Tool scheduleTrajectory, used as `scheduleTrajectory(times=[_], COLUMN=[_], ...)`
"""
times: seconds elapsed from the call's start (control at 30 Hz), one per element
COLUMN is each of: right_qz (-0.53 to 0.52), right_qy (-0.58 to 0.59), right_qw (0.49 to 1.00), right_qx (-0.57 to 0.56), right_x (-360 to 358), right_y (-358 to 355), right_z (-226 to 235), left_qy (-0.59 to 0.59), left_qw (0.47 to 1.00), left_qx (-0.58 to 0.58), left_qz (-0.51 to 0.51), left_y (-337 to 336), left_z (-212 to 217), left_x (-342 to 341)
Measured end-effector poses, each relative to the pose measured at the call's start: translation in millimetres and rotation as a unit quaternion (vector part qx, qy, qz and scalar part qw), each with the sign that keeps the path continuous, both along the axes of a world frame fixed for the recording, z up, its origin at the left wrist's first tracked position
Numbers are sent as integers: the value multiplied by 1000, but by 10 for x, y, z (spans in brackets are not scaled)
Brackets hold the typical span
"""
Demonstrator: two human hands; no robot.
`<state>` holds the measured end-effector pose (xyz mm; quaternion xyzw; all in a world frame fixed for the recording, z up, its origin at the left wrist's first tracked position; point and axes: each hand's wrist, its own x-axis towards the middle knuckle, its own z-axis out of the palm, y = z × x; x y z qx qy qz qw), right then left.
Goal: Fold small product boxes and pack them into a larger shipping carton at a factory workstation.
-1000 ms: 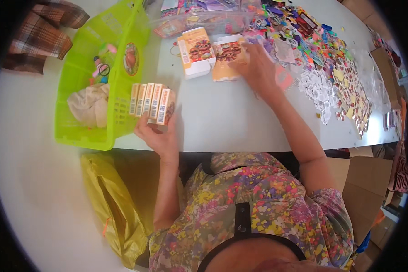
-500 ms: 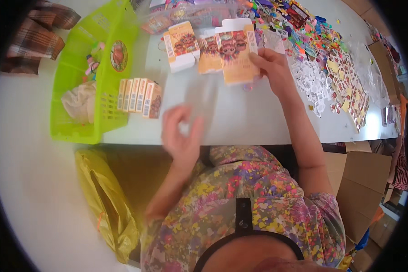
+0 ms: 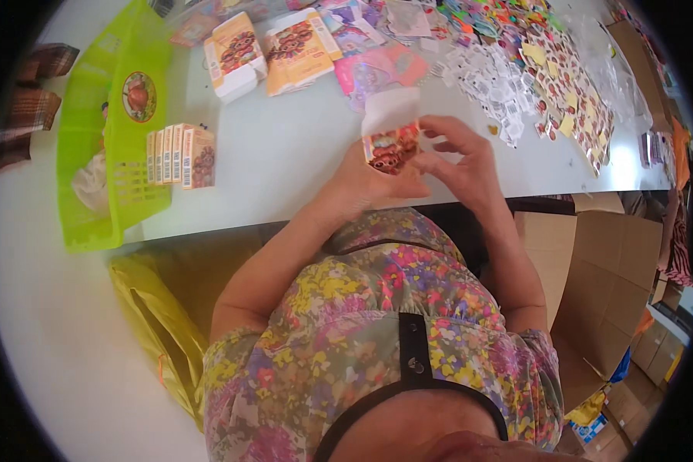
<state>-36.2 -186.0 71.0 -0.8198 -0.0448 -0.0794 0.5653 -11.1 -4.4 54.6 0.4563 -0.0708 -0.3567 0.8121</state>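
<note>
- small carton [image 3: 391,138]: printed, white flap up, held over the near edge of the white table [image 3: 300,162], between both hands.
- left hand [image 3: 366,183]: fingers closed around the carton's lower left side.
- right hand [image 3: 462,158]: fingers curled, pinching the carton's right side.
- row of cartons [image 3: 181,156]: upright, touching the green basket [image 3: 108,146].
- flat cartons [image 3: 273,46]: stacked at the far side.
- stickers [image 3: 531,69]: scattered to the right.
- yellow bag [image 3: 158,323]: below the table.

In my hands the small printed cardboard carton [image 3: 391,142] looks glossy; the white tabletop [image 3: 300,162] smooth, the lime-green plastic basket [image 3: 104,192] shiny.
</note>
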Motion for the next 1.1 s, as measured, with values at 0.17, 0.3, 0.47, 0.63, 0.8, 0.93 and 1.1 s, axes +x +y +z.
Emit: scheduleTrajectory(times=[0.17,0.3,0.47,0.63,0.8,0.93,1.1], right_qz=[42,16,7,-46,-23,14,54], right_qy=[119,139,194,108,99,207,121], right_qw=[991,989,970,975,950,939,978], right_qx=[41,47,149,187,295,273,159], right_x=[-94,-119,-144,-306,-390,-351,-327], right_y=[-131,-163,-59,48,-56,-226,-192], right_z=[-175,-226,-273,-307,-385,-321,-358], left_qy=[-102,-36,-157,-180,-170,-217,-411], left_qw=[964,978,942,946,969,953,863], left_qx=[240,137,210,193,167,194,256], left_qz=[42,151,207,189,61,87,144], left_y=[-165,-115,-44,-9,89,98,64], left_z=[61,-97,-248,-123,-149,-302,-312], left_x=[-67,-135,-221,-313,-323,-329,-224])
